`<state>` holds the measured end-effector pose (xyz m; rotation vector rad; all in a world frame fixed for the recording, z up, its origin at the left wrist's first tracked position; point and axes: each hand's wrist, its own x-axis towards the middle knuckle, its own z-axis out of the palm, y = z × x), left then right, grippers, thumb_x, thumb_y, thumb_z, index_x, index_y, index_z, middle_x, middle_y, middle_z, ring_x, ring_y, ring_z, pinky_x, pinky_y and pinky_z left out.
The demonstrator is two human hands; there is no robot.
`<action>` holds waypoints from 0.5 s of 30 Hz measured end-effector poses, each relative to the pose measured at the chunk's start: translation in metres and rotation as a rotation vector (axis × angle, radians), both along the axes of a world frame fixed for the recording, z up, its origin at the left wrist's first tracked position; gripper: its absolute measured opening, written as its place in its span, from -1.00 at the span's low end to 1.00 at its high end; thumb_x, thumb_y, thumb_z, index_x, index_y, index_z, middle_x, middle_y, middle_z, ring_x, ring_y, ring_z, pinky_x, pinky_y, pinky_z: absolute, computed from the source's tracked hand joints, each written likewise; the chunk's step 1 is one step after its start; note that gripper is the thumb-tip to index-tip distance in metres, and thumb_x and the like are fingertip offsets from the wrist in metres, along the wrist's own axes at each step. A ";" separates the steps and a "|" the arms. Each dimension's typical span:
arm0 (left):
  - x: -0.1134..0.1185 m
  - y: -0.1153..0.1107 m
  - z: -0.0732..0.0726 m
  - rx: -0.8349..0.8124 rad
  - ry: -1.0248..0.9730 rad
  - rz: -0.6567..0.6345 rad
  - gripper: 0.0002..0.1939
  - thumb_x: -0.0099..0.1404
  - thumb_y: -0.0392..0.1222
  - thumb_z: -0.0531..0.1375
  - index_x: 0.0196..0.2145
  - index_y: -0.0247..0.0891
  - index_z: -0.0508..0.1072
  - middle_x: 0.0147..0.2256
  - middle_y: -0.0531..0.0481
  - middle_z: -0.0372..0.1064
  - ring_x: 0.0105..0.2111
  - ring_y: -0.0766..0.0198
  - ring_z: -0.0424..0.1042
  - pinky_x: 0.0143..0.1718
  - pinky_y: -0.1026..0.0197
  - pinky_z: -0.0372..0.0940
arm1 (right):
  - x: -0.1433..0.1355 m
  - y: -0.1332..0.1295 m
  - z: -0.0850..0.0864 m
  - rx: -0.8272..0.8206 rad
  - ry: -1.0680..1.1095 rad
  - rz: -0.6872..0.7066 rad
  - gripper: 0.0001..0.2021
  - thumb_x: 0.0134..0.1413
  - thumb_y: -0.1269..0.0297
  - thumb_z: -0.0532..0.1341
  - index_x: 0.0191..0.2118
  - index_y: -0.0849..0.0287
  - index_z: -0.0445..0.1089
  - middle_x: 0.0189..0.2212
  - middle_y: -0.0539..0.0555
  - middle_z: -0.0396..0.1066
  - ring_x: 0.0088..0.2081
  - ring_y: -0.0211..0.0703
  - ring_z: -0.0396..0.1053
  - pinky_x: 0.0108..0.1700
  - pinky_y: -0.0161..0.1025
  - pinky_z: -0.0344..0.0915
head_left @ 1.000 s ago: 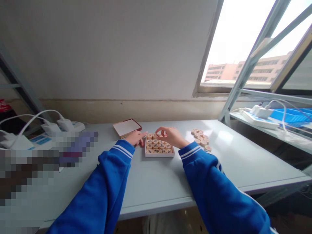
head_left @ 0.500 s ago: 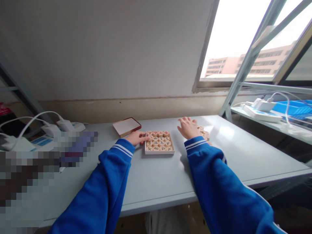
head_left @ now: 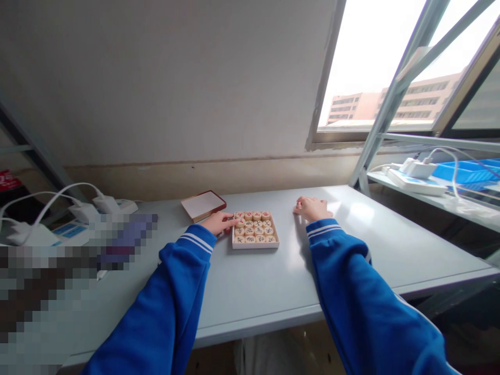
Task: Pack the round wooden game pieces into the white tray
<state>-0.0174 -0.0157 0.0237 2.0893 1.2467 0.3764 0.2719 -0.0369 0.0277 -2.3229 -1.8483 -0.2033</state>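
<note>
A shallow white box (head_left: pixel 255 246) holds rows of round wooden xiangqi pieces (head_left: pixel 258 230) with red and black characters. At the box's left edge, my left hand (head_left: pixel 219 223) grips the side, with a fingertip over a red-marked piece. To the right, my right hand (head_left: pixel 312 208) is low over the table with its fingers curled downward. The loose pieces there are largely hidden by that hand and its cuff, so what its fingers hold cannot be made out. Behind my left hand lies the box lid (head_left: pixel 203 204), its pale inside facing up.
The grey table (head_left: pixel 258 291) meets a wall at the back. White chargers and a power strip (head_left: pixel 78 224) with cables are at the left, near a dark bottle (head_left: pixel 11 195). On the right, a metal frame (head_left: pixel 385 114) stands beside a shelf with another power strip (head_left: pixel 416 179) and a blue basket (head_left: pixel 464 172).
My right hand has lowered and moved slightly right over the loose pieces, its fingers curling from a spread pose. My left hand stays at the box.
</note>
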 end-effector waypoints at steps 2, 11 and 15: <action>0.001 0.000 0.000 -0.003 0.005 -0.003 -0.30 -0.01 0.31 0.01 -0.16 -0.38 0.39 -0.63 0.08 0.18 -0.66 0.39 0.09 -0.63 0.31 -0.01 | -0.003 -0.001 0.002 -0.028 0.039 0.036 -0.68 -0.07 0.23 0.12 -0.13 0.15 0.33 -0.16 0.12 0.37 -0.13 -0.03 0.27 -0.12 -0.09 0.09; 0.004 -0.004 0.001 0.067 0.029 -0.010 -0.28 -0.04 0.35 0.01 -0.18 -0.34 0.41 -0.67 0.09 0.18 -0.62 0.34 0.15 -0.58 0.29 -0.01 | -0.024 -0.001 0.002 0.014 0.084 0.257 -0.75 -0.06 0.42 0.11 -0.22 0.21 0.42 -0.22 0.15 0.41 -0.17 -0.12 0.33 -0.12 -0.30 0.17; 0.004 -0.004 0.002 0.040 0.025 -0.008 -0.27 -0.04 0.34 0.02 -0.18 -0.37 0.40 -0.67 0.08 0.18 -0.63 0.35 0.13 -0.59 0.30 -0.02 | -0.029 0.002 -0.003 0.043 0.107 0.313 -0.73 -0.02 0.46 0.09 -0.15 0.27 0.38 -0.20 0.16 0.40 -0.14 -0.20 0.31 -0.09 -0.38 0.15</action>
